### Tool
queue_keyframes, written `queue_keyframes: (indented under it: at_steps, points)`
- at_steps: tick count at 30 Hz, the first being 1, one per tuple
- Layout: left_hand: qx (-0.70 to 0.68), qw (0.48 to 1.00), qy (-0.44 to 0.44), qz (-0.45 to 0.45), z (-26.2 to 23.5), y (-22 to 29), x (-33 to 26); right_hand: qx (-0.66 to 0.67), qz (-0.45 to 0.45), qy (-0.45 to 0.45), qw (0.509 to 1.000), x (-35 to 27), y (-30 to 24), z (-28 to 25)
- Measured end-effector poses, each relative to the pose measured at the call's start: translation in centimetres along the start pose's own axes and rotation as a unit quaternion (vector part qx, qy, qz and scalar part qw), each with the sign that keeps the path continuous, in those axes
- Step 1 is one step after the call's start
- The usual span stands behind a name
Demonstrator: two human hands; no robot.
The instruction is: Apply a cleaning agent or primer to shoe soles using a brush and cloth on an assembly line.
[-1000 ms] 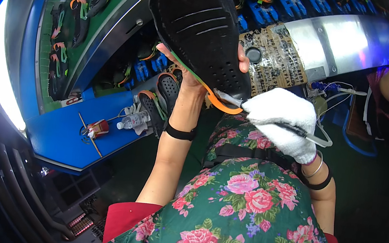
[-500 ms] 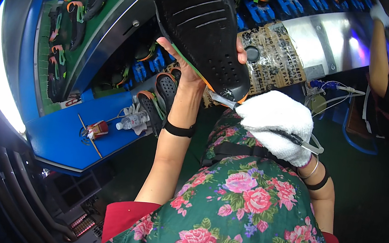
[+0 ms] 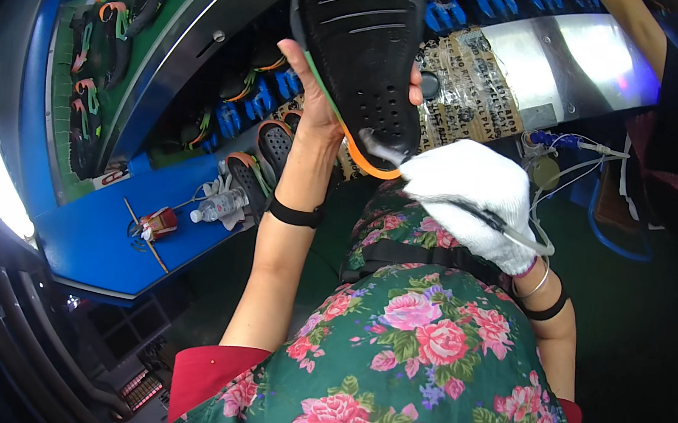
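My bare left hand (image 3: 316, 104) grips a black shoe part (image 3: 364, 52) from beneath, thumb along one side and fingertips round the other. Its broad face is turned up, with several small holes near the narrow end and raised lines higher up; an orange and green rim shows along the edge. In my white-gloved right hand (image 3: 474, 197) is a slim brush-like tool (image 3: 383, 149), closed in the fingers. Its blurred tip lies over the narrow end of the shoe part. A thin pale tube (image 3: 530, 240) trails from the glove.
On the blue table (image 3: 99, 244) at left stand black clogs (image 3: 246, 186), a plastic bottle (image 3: 218, 206) and a small red item (image 3: 157, 224). A curved metal-edged machine carries shoes on blue holders (image 3: 264, 101). Taped cardboard (image 3: 472, 79) lies ahead; another person's arm (image 3: 638, 24) reaches in at right.
The tool's tip has moved from beside the orange rim onto the shoe part's narrow end. More of the orange rim shows now. The other person's arm has shifted.
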State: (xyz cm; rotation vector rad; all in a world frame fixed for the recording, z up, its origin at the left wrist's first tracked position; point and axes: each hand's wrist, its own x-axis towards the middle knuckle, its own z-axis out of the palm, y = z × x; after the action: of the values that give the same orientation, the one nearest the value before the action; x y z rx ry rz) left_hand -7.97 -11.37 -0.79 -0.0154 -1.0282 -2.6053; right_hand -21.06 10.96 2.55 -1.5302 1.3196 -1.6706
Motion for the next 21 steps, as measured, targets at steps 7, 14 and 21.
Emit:
queue_keyframes:
  at_steps: [7,14,21]
  points:
    - [-0.051,0.993,-0.024,-0.102,0.6,-0.7,0.9,0.037,-0.038,-0.026,0.998,0.7,1.0,-1.0]
    - [0.052,0.966,0.081,-0.241,1.9,-0.3,0.2,0.036,-0.079,-0.139,0.987,0.4,1.0,-0.5]
    - [0.256,0.913,0.128,-0.292,1.2,-0.4,0.8,-0.073,-0.165,-0.188,0.966,-0.2,2.3,-1.1]
